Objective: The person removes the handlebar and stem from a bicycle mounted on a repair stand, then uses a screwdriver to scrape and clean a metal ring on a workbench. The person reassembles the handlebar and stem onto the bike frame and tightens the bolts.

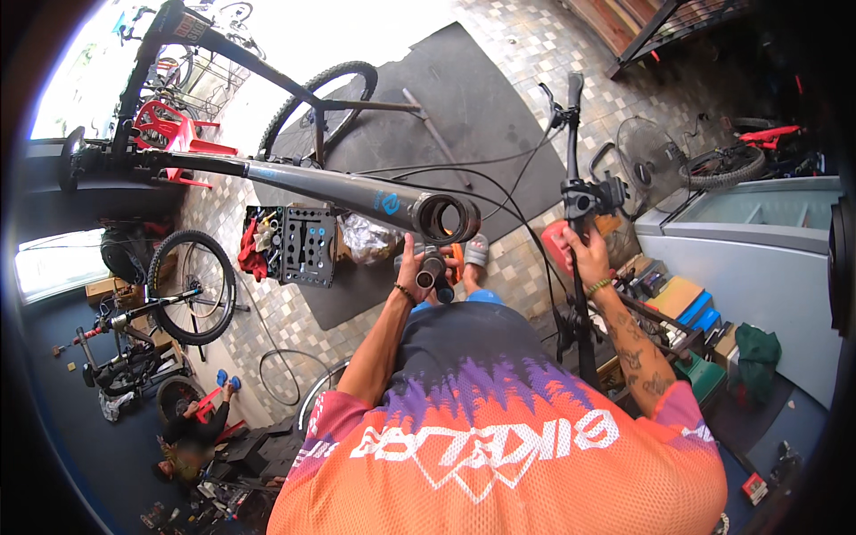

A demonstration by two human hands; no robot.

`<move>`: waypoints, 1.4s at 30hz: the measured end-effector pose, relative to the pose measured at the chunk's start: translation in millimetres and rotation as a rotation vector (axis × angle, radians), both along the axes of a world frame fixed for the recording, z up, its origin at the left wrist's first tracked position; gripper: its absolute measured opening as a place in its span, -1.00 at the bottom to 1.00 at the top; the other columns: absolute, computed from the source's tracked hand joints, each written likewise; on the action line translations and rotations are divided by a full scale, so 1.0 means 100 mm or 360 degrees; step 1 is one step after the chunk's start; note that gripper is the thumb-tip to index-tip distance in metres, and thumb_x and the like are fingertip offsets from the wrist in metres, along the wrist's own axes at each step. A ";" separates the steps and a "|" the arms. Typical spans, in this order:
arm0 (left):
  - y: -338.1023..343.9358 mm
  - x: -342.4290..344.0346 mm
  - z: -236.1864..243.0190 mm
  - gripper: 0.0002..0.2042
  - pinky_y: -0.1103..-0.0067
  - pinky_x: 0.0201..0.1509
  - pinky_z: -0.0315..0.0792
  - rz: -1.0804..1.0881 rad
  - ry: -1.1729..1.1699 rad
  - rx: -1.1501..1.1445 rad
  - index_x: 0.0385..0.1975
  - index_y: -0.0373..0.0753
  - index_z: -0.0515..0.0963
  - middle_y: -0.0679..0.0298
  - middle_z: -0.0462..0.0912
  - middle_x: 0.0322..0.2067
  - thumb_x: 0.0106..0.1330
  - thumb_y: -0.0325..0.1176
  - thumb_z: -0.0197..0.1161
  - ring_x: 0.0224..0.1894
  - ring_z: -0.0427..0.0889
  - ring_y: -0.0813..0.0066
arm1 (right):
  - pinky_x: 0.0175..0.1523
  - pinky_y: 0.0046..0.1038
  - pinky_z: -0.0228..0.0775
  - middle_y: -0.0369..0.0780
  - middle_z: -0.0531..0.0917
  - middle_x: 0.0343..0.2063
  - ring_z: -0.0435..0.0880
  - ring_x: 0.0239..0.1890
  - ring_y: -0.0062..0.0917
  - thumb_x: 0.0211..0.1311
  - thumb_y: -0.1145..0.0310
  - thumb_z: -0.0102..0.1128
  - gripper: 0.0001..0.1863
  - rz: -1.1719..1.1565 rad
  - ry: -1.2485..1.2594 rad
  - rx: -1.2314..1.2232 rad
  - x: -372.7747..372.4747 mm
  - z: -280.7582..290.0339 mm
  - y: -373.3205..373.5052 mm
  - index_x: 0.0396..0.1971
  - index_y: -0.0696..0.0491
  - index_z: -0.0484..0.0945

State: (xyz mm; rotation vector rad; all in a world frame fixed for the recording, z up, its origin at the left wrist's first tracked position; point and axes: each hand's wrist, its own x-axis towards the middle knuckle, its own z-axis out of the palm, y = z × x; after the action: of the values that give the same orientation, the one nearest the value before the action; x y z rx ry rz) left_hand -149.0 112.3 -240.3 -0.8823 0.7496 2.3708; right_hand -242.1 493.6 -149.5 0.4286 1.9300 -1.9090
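One dark tubular part (433, 266) sits before the person's waist, the left hand's (412, 270) fingers curled around it, forearm angled inward. The right arm reaches forward, the right hand's (586, 257) fingers wrapped round a black handlebar (572, 147) pointing away from the person. Just above the part, a grey frame tube (312, 185) with a blue logo (390, 203) runs left to right.

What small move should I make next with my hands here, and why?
I'd perhaps bring the dark tubular part nearer the head tube: your left hand appears to hold it close to that tube's open end, while your right hand holds the handlebar to one side.
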 end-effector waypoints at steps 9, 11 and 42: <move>0.29 -0.62 -0.17 -0.40 0.25 -0.25 0.69 -0.0097 0.0111 0.0149 0.25 -0.25 0.57 0.09 0.73 -0.03 0.60 0.19 0.05 -0.16 0.82 0.11 | -0.76 -0.59 0.14 -0.41 0.45 -0.57 0.23 -0.83 -0.75 0.56 0.37 0.23 -0.78 0.0120 -0.0535 -0.1005 0.03 0.32 -0.04 0.06 0.01 0.43; 0.34 -0.69 -0.18 -0.41 0.24 -0.27 0.70 -0.0149 0.0155 0.0118 0.17 -0.22 0.60 0.10 0.73 -0.04 0.63 0.23 -0.03 -0.17 0.82 0.10 | -0.77 -0.58 0.14 -0.40 0.42 -0.59 0.24 -0.83 -0.74 0.54 0.40 0.24 -0.81 0.0101 -0.0456 -0.0742 0.17 0.45 -0.10 -0.06 -0.02 0.38; 0.28 -1.31 0.73 -0.27 0.28 0.16 0.70 -0.0404 0.0201 0.1027 0.19 -0.21 0.59 0.08 0.76 0.04 0.58 0.40 -0.11 -0.01 0.81 0.17 | -0.61 -0.59 0.21 -0.39 0.43 -0.61 0.36 -0.70 -0.74 0.55 -0.23 0.18 -0.07 -0.0043 0.0088 0.0541 0.70 2.93 -1.54 0.62 0.06 0.07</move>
State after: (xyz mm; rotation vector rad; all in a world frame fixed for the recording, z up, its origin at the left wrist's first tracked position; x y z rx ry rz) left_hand -279.8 140.3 -166.9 -0.3429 0.0969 2.2306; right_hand -172.2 339.2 143.3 0.5035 2.3042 -1.6235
